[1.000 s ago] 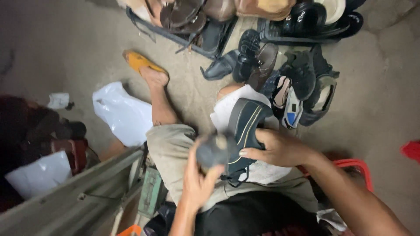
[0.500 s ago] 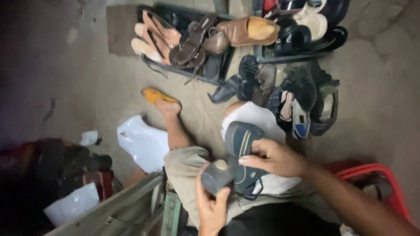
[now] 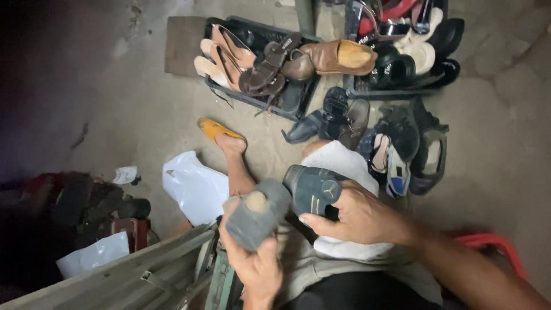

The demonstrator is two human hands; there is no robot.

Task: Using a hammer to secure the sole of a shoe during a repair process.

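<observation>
Two hands: we gripped one dark shoe (image 3: pixel 313 192) between them
Left hand (image 3: pixel 255 267): closed round its heel end
Right hand (image 3: pixel 359 218): clasped its side

Shoe-repair workshop: worn shoes (image 3: pixel 321 63) in crates (image 3: pixel 252 97) on concrete floor (image 3: pixel 132 115).

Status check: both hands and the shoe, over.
Left hand grips grey block. Right hand holds dark shoe on lap. White cloth underneath; nothing between them.
</observation>
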